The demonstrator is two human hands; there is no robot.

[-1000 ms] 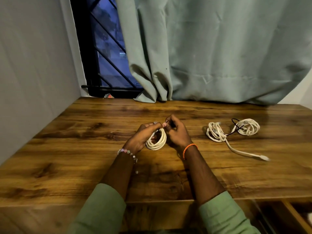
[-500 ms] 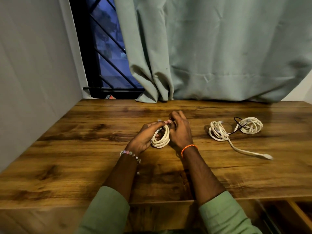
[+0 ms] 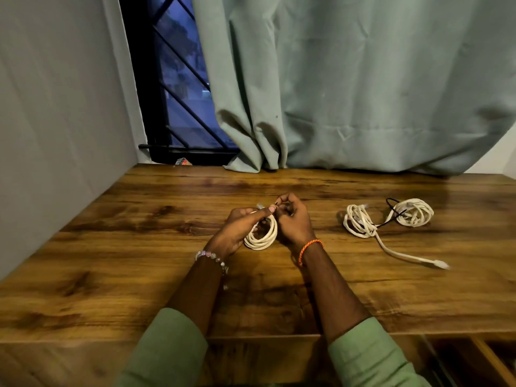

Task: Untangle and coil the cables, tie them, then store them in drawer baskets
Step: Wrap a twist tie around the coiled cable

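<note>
Here, left hand [image 3: 237, 230] and right hand [image 3: 293, 222] both closed around a coiled white cable [image 3: 261, 236] above the wooden table [image 3: 111, 261], fingertips pinching at its top, two more cable bundles [image 3: 360, 222] lying right of the coil, well apart

The room is dim, with warm light from above. The table [image 3: 139, 261] shines a bit far right of the hands. Dark shadows lie under the arms. The window [image 3: 178, 88] glows dark blue. Edges bend outward, and the cable end [image 3: 438, 264] looks blurry
</note>
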